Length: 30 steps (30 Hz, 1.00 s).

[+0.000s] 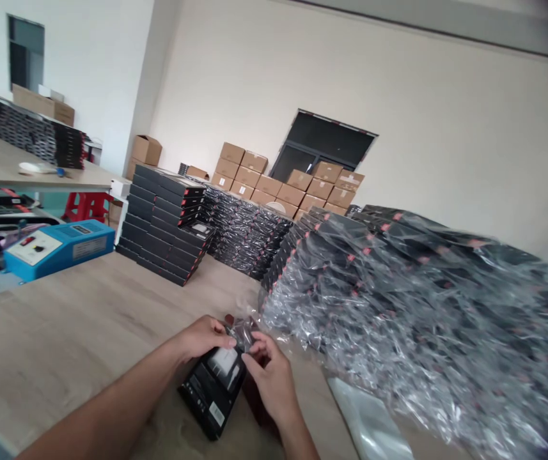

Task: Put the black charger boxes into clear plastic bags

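Observation:
A flat black product box (213,385) lies tilted on the wooden table (72,332) right in front of me. Its far end sits inside a clear plastic bag (243,331). My left hand (203,337) grips the box's far left corner with curled fingers. My right hand (270,372) pinches the bag's edge at the box's far right side. Both hands touch the same box and bag.
A large heap of bagged black boxes (412,313) fills the table's right side. Stacked unbagged black boxes (165,223) stand at the far middle, a blue machine (57,246) at left. Empty clear bags (369,418) lie near my right wrist. Cardboard cartons (278,179) line the back wall.

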{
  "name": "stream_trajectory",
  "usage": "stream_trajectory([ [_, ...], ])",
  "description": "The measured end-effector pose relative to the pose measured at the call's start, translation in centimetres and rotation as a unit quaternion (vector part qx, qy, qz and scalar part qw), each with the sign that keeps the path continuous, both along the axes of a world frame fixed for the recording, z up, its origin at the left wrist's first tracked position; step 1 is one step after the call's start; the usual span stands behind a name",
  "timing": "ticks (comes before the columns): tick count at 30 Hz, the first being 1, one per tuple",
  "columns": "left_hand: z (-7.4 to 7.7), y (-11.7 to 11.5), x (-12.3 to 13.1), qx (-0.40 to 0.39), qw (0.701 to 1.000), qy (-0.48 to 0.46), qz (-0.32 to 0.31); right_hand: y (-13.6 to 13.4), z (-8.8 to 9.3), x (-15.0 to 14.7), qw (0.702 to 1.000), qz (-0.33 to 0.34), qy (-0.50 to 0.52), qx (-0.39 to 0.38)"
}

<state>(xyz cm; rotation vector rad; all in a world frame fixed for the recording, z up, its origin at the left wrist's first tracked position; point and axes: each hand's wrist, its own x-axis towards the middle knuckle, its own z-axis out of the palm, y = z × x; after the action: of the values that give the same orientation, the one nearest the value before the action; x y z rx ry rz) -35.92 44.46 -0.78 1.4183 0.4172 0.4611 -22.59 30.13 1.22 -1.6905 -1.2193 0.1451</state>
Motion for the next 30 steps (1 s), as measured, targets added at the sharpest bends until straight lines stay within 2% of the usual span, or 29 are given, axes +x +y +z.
stream_trajectory([
  [2,-0.1,-0.1,0.0,0.01,1.0,-0.002,-0.01,0.1,-0.1,0.0,1.0,-0.014,-0.018,0.001],
  [6,-0.1,-0.3,0.1,0.019,0.999,0.003,-0.03,-0.1,0.1,0.6,0.992,-0.109,-0.021,0.055],
  [10,0.0,-0.3,0.0,0.02,0.999,-0.005,-0.038,-0.2,0.5,0.9,0.991,-0.104,-0.046,0.066],
  [12,0.4,0.0,-0.4,0.002,0.999,-0.026,-0.044,-0.4,0.7,1.2,0.987,-0.133,-0.051,0.077],
  [14,0.8,0.5,-1.0,-0.035,0.998,-0.049,-0.023,-0.6,0.8,1.6,0.974,-0.193,-0.067,0.103],
  [16,1.5,1.4,-2.0,-0.081,0.994,-0.063,0.024,-0.8,0.8,1.7,0.963,-0.22,-0.102,0.116],
  [19,2.4,2.9,-3.6,-0.135,0.984,-0.083,0.082,-0.4,0.1,0.8,0.973,-0.158,-0.154,0.063],
  [22,3.4,4.1,-5.1,-0.174,0.974,-0.126,0.077,0.7,-0.9,-0.8,0.982,-0.08,-0.173,-0.004],
  [26,4.4,3.6,-6.0,-0.178,0.973,-0.145,0.004,2.3,-2.0,-1.6,0.997,-0.036,-0.065,0.006],
  [28,4.6,2.7,-5.7,-0.136,0.982,-0.116,-0.055,2.7,-2.1,-1.2,0.999,-0.044,-0.003,0.03],
  [30,4.6,1.7,-5.0,-0.06,0.992,-0.069,-0.091,2.7,-2.0,-0.6,0.997,-0.064,0.021,0.046],
])
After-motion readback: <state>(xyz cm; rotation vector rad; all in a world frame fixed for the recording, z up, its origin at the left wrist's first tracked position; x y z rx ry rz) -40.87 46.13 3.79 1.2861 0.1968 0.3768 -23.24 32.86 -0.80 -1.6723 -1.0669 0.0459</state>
